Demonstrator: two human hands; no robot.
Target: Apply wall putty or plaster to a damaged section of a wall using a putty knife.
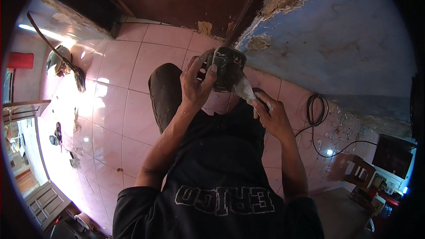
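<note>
While the dark tub [229,59] sits in our left hand [196,79], whose fingers curl round one side, our right hand [271,113] has its fingers closed round a scraper [244,89], blade at the tub's edge. Pale smears suggest we are partway through; how much is done we cannot tell. Beyond our fingers, the blue wall [336,57] shows broken patches [258,43], seemingly unfinished.

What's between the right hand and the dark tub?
A scraper, in the head view: held by the right hand, its blade at the dark tub.
</note>
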